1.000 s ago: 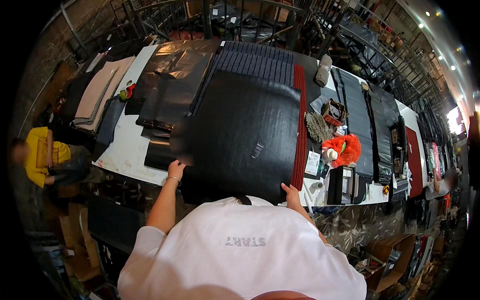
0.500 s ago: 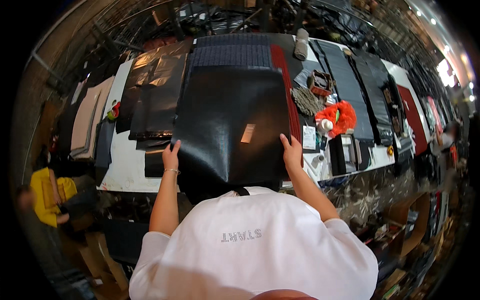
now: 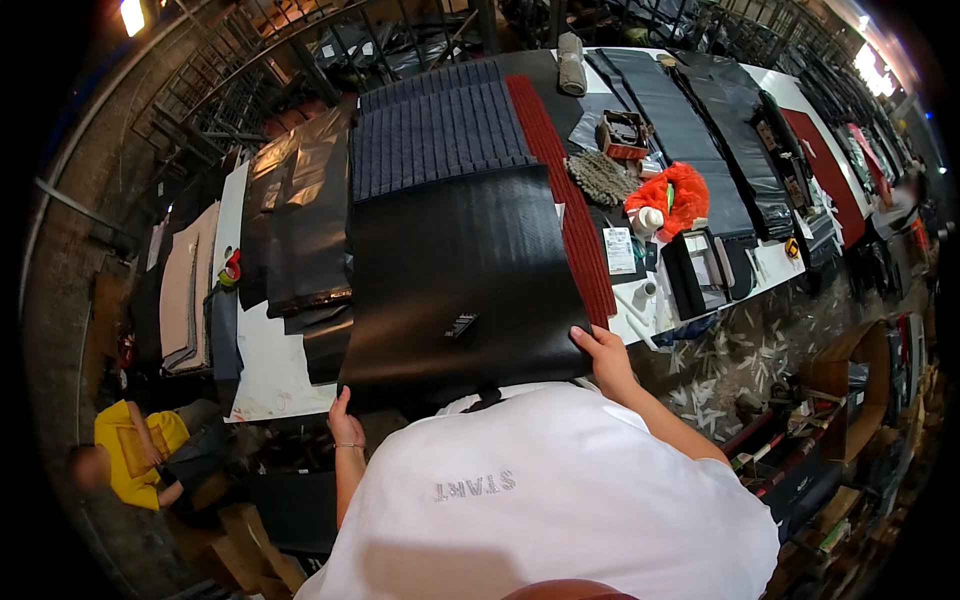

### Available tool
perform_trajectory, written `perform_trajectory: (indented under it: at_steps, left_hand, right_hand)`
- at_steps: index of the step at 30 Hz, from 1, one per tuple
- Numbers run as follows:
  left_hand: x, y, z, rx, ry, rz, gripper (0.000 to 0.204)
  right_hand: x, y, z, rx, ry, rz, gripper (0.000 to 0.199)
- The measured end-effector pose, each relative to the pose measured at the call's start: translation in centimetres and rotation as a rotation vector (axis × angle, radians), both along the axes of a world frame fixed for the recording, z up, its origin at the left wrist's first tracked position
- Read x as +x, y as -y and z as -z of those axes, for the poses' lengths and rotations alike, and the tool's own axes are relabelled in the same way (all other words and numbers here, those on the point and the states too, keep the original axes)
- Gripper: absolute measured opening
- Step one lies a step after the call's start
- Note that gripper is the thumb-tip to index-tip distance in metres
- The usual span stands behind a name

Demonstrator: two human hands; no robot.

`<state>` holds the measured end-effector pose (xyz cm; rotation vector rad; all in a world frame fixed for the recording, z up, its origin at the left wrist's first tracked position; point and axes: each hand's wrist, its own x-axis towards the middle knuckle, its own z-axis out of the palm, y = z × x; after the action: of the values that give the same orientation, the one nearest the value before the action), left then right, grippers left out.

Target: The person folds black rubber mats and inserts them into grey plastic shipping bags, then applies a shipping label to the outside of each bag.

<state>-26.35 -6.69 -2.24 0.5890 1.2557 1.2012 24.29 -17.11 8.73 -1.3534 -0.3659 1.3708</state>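
Observation:
A large black mat [image 3: 440, 270] with a smooth, slightly shiny face and a small label near its near edge lies between my hands. My left hand [image 3: 346, 425] grips its near left corner, thumb on top. At the near right corner my right hand [image 3: 608, 360] pinches the edge, thumb above and fingers hidden underneath. Beyond the mat shows a grey ribbed mat [image 3: 435, 135], partly covered by it. A red ribbed mat [image 3: 560, 180] runs along the right side, also partly under the black one.
Black plastic-wrapped stacks [image 3: 310, 230] lie to the left on the white table [image 3: 275, 375]. To the right are an orange bag [image 3: 680, 195], a white bottle [image 3: 647, 220], an open black box [image 3: 697, 275] and grey gloves [image 3: 600, 178]. A person in yellow [image 3: 135, 450] sits at left.
Both hands have drawn the black mat toward me, baring more of the grey and red ribbed mats. My left hand is now lower, close to my body. The view has tilted.

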Motion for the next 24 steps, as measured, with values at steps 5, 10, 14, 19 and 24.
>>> perform_trajectory:
  at_steps: [5,10,14,19,24]
  left_hand:
    - [1.1,-0.1,-3.4,-0.104,-0.002,0.135,0.038]
    - [2.9,1.0,-2.9,-0.182,-0.273,0.168,0.043]
    - [3.6,1.5,-1.7,-0.217,-0.573,0.258,0.041]
    - [4.5,1.0,1.7,-0.220,-0.501,0.309,0.041]
    - [3.3,-1.1,1.9,-0.276,-0.390,0.335,0.036]
  right_hand:
    - [0.0,0.3,-0.5,-0.021,0.063,0.024,0.027]
    - [0.5,3.0,4.0,-0.076,0.223,0.012,0.041]
    - [-2.3,4.7,2.5,-0.032,0.974,-0.099,0.090]
    - [-5.3,4.8,2.3,0.242,1.576,-0.616,0.075]
    - [-5.8,1.0,6.7,0.383,1.774,-0.965,0.110]
